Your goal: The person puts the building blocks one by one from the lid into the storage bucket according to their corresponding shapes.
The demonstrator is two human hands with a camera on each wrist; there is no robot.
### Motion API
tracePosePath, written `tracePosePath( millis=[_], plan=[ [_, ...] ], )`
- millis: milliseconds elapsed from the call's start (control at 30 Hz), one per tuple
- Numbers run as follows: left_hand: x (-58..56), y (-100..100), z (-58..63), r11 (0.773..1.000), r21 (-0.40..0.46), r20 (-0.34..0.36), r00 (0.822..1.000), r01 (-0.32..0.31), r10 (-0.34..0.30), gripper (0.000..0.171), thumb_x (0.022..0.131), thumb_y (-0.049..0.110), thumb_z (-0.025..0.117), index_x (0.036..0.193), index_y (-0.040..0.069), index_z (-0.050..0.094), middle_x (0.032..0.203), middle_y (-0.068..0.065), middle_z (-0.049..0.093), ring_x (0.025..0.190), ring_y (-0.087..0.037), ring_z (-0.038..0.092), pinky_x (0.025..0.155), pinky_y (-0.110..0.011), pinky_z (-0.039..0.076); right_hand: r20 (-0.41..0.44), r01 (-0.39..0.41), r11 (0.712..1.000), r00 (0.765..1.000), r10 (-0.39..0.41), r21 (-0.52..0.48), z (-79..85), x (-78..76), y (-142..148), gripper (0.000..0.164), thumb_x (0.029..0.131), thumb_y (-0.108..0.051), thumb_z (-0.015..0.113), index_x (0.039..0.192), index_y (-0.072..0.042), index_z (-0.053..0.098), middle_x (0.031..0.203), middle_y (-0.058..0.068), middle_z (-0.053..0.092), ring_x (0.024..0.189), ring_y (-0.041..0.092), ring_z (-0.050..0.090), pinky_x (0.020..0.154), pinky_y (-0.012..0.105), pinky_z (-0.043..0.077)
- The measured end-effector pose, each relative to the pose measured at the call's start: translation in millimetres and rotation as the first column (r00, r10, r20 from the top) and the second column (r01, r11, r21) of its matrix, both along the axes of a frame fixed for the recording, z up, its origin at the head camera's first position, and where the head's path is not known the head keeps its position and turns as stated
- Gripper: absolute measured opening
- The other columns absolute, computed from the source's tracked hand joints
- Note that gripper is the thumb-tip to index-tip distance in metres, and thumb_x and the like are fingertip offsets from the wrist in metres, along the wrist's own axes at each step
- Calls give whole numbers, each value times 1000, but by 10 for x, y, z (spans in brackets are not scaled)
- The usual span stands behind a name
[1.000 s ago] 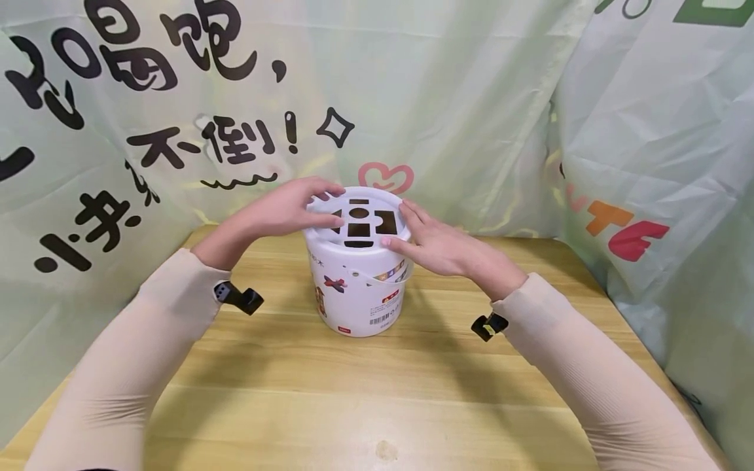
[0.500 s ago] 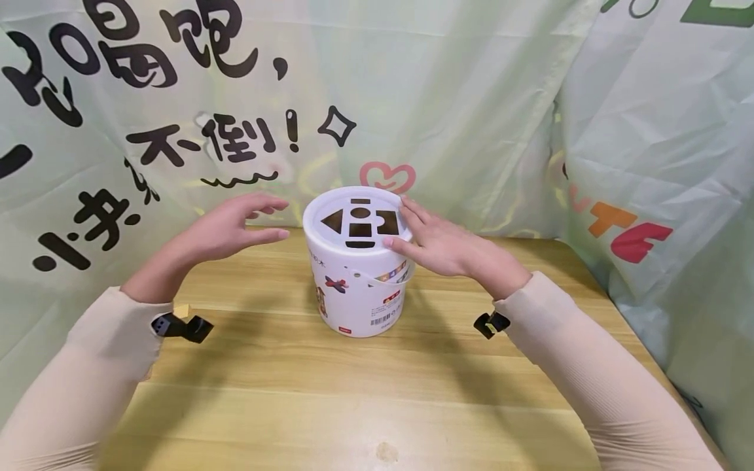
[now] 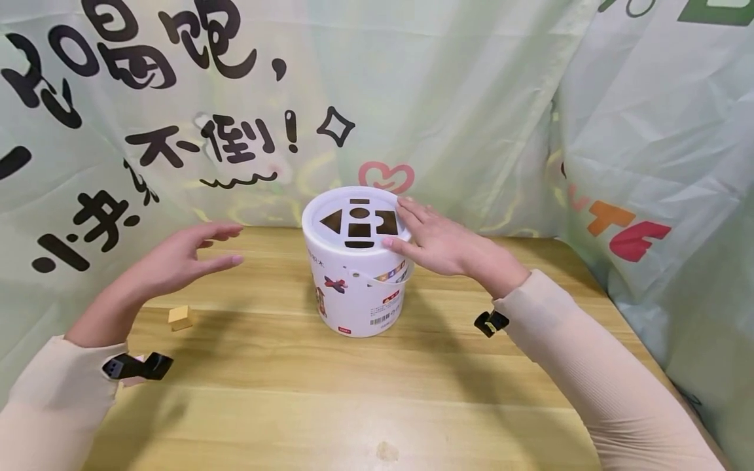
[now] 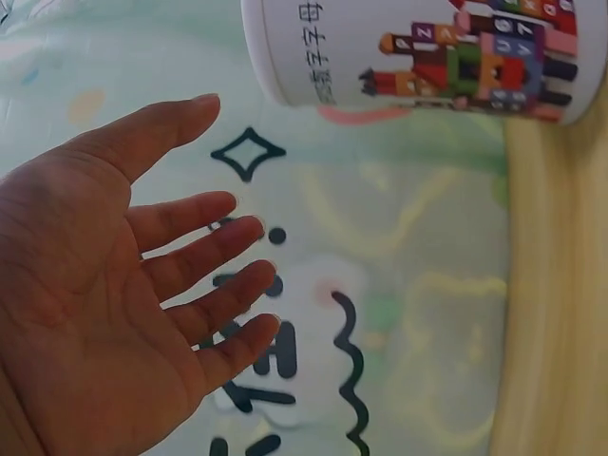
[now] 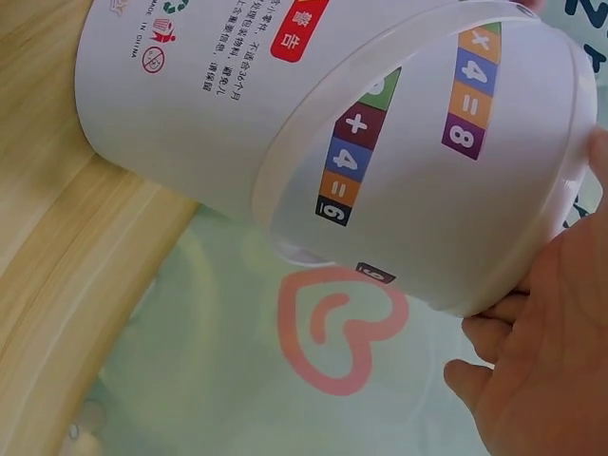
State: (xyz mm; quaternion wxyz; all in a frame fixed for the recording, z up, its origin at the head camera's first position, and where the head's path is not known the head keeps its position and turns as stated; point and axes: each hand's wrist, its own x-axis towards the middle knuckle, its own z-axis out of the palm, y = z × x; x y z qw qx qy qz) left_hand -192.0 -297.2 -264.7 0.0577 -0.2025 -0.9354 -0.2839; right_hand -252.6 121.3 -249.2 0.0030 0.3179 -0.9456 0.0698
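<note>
A white toy bucket [image 3: 353, 297] with printed pictures stands on the table, its lid [image 3: 326, 204] cut with triangular, round and rectangular holes. My right hand [image 3: 444, 245] rests against the lid's right rim, fingers extended and thumb near the front edge. The right wrist view shows its fingertips at the rim [image 5: 568, 204], beside the white handle [image 5: 285, 123]. My left hand [image 3: 188, 258] is in the air left of the bucket, holding nothing. Its fingers are spread and relaxed, palm visible in the left wrist view. Below it a small yellow block [image 3: 180, 318] lies on the table.
A pale pink piece [image 3: 133, 381] lies partly hidden behind the left wrist camera. Light fabric [image 3: 459, 118] with printed characters hangs at the back and sides of the wooden table [image 3: 330, 399].
My left hand has left the lid and moved left and down, away from the bucket. The yellow block has come into sight. The right hand stays at the rim.
</note>
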Motion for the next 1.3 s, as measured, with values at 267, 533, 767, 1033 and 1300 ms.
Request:
tracePosePath(
  millis=[267,533,767,1033,1300],
  plan=[
    [105,-222,-127,998,-4,26,998,-58,58,58,95,34,66,143,7,47,141,-19,48,128,-40,42,100,-62,33,30,-2,1000,1000,1,10,15,-15,-6,94,92,-75,22,158,-9,6,164,6,2,149,25,4,117,46,17],
    [120,-422,-306,994,-71,28,996,-83,85,62,94,34,66,142,-1,46,139,-26,47,125,-46,42,95,-66,35,18,-29,1000,999,29,-10,8,-31,-21,93,93,-74,24,157,-7,7,164,7,3,149,25,4,117,46,18],
    [96,-581,-525,990,-108,24,995,-90,93,65,94,35,66,140,-6,45,137,-31,47,122,-51,42,92,-67,36,24,-17,999,1000,17,-37,-26,-17,1,92,94,-72,26,157,-6,9,164,9,3,149,27,5,117,48,19],
    [73,-899,-831,984,-113,59,988,-136,143,65,94,35,66,138,-9,46,135,-32,48,119,-52,44,91,-67,37,24,-11,999,1000,12,-50,-20,-35,5,92,95,-71,27,157,-6,9,164,9,3,149,27,5,116,50,20],
    [41,-1270,-1206,978,-147,114,979,-149,166,69,89,31,73,135,-13,46,130,-36,50,113,-53,49,89,-64,42,28,-7,999,1000,8,-49,-36,-25,7,92,94,-72,26,157,-7,10,164,7,3,149,25,4,115,51,21]
  ],
)
